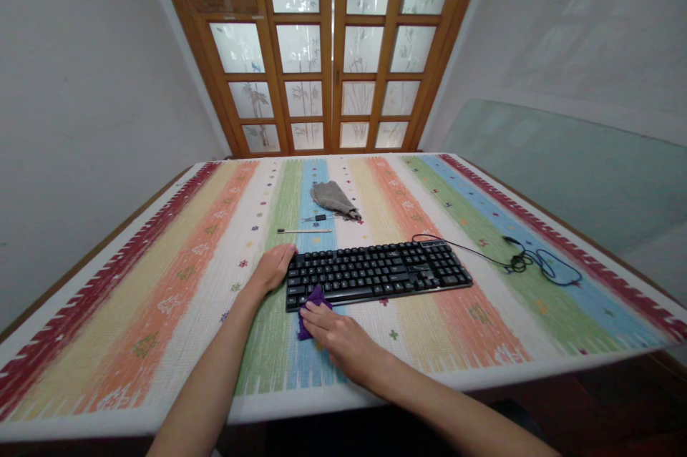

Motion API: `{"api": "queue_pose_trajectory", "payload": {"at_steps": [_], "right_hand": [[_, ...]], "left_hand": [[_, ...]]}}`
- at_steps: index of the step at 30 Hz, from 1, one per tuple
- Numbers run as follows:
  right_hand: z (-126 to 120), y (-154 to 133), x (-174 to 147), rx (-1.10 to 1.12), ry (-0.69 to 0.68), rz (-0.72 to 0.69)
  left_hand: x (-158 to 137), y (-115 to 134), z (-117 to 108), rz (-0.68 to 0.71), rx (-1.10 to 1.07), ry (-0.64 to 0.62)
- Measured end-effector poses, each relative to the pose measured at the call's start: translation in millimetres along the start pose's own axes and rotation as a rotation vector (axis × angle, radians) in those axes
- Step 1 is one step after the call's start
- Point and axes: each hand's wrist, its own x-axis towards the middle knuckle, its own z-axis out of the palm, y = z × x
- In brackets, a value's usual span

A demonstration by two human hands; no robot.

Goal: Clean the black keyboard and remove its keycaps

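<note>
A black keyboard point(376, 269) lies on the striped tablecloth in front of me. My left hand point(275, 265) grips its far left corner, the fingertips partly hidden behind the edge. With my right hand point(333, 328) I press a crumpled purple cloth point(307, 325) against the keyboard's front left edge, near the bottom row of keys. My fingers are bunched over the cloth and cover part of it.
Beyond the keyboard lie a thin brush point(305, 231), a small black tool with thin wire-like ends point(320, 217) and a folded grey cloth point(333, 198). The keyboard's cable point(518, 262) lies coiled on the right. The tablecloth point(204, 278) covers the table.
</note>
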Motion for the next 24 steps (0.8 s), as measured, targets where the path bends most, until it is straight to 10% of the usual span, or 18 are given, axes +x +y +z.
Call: {"api": "queue_pose_trajectory", "payload": {"at_steps": [17,24], "right_hand": [[-23.2,6.5,-17.9,0.082,-0.005,0.069],[-27.3,7.2,-9.1,-0.059,0.220,-0.012]], "left_hand": [[0.4,0.1,-0.8,-0.006,-0.014,-0.001],[1.3,-1.5,0.4,-0.007,0.000,-0.018]]}}
